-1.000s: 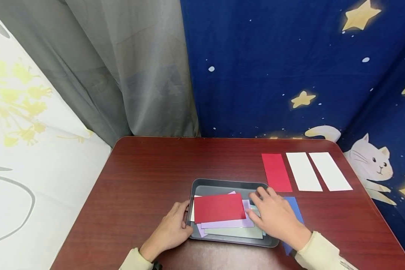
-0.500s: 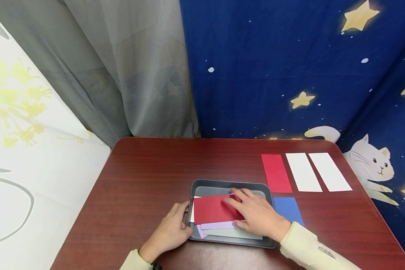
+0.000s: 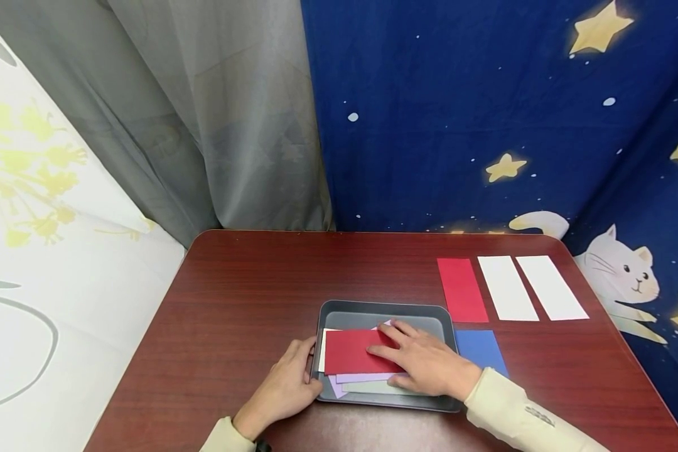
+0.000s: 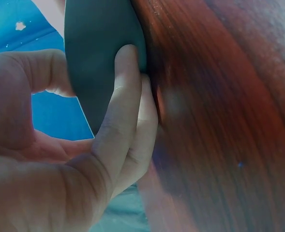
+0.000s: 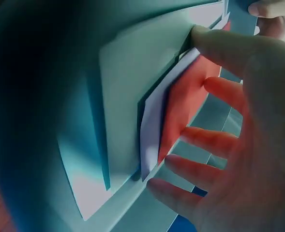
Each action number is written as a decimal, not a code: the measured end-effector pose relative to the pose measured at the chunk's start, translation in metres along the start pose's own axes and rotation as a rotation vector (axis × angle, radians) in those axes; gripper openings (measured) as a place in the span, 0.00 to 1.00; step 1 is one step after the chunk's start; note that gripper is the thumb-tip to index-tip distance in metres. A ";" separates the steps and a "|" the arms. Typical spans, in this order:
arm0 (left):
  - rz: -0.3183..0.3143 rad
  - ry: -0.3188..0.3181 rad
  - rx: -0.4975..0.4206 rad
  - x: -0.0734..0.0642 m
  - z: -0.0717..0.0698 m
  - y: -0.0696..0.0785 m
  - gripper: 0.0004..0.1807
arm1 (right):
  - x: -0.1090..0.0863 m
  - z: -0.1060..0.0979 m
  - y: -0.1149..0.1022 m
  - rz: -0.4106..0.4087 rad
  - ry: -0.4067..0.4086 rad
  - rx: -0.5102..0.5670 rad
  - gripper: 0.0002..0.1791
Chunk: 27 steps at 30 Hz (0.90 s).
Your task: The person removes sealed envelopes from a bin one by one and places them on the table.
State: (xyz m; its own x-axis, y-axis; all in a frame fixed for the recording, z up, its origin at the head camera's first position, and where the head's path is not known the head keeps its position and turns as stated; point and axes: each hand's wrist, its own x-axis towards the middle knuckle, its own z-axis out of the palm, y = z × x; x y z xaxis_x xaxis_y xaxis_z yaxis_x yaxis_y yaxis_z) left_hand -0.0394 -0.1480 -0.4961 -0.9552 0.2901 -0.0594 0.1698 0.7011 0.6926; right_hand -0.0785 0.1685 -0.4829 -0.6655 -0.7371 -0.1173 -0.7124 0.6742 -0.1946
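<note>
A dark grey rectangular tray holds overlapping paper cards: a red card on top, with lavender and pale green cards showing below it. My left hand grips the tray's left end; in the left wrist view, its fingers lie against the outside of the tray wall. Over the right part of the stack rests my right hand, fingers spread. In the right wrist view its fingertips touch the red card, and the thumb lies at the pale green card.
Right of the tray, a blue card lies on the brown table. Behind it, a red card and two white cards form a row. Curtains hang beyond the table's far edge.
My right hand has moved left from the tray's right end onto the red card, uncovering more of the blue card. The left hand keeps its hold on the tray.
</note>
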 end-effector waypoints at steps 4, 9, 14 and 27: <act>0.001 0.003 0.003 -0.001 0.001 0.000 0.45 | 0.001 0.001 0.001 -0.014 0.037 -0.024 0.35; 0.000 -0.001 -0.015 -0.001 0.001 0.000 0.45 | -0.001 -0.001 0.001 -0.011 0.050 -0.036 0.34; 0.002 0.004 -0.006 -0.002 0.001 0.000 0.45 | -0.004 -0.002 0.002 0.007 0.048 -0.058 0.35; 0.003 0.006 -0.005 -0.002 0.001 -0.001 0.44 | -0.008 -0.003 0.002 0.014 0.062 -0.135 0.40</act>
State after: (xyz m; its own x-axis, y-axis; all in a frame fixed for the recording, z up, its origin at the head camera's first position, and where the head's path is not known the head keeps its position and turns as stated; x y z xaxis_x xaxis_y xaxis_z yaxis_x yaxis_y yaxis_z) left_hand -0.0377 -0.1486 -0.4979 -0.9562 0.2878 -0.0528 0.1713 0.6970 0.6963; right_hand -0.0751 0.1755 -0.4796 -0.6854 -0.7259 -0.0584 -0.7233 0.6878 -0.0604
